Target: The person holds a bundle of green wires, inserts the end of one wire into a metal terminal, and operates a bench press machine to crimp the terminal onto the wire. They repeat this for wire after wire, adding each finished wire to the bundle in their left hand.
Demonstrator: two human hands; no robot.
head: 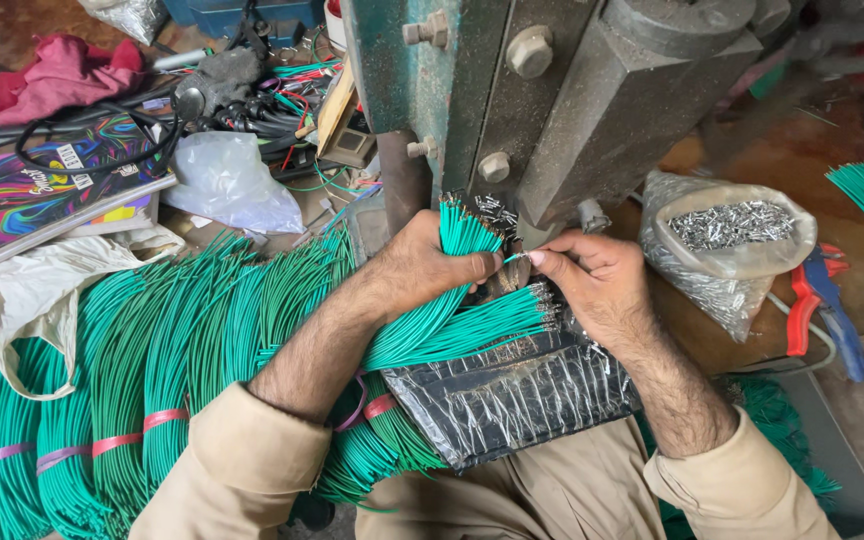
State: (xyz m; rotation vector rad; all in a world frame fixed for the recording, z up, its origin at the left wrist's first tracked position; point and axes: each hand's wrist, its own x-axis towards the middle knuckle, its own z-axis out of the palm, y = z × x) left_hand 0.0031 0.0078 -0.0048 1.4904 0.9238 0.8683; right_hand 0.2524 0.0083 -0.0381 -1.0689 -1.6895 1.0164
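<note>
a: state of each grip?

b: left hand [417, 265] is clamped round a bundle of green wires [452, 240], ends up, just below the grey-green press [552, 90]. right hand [597, 285] pinches 1 wire between thumb and forefinger, tip toward the press.

a: how should the step be done well?

b: judgement: keep the bundle fanned so 1 wire separates cleanly; hold the tip level and keep fingers outside the press gap. finished wires [492, 320] lie across the black plastic sheet [512, 395] on the lap.

a: surface and room?

b: a worn brown table [782, 160] carries a plastic bag of metal terminals [727, 235] and red-and-blue pliers [822, 300]. banded green wire bundles [142, 350] lie at left, beside a white bag [227, 180].
</note>
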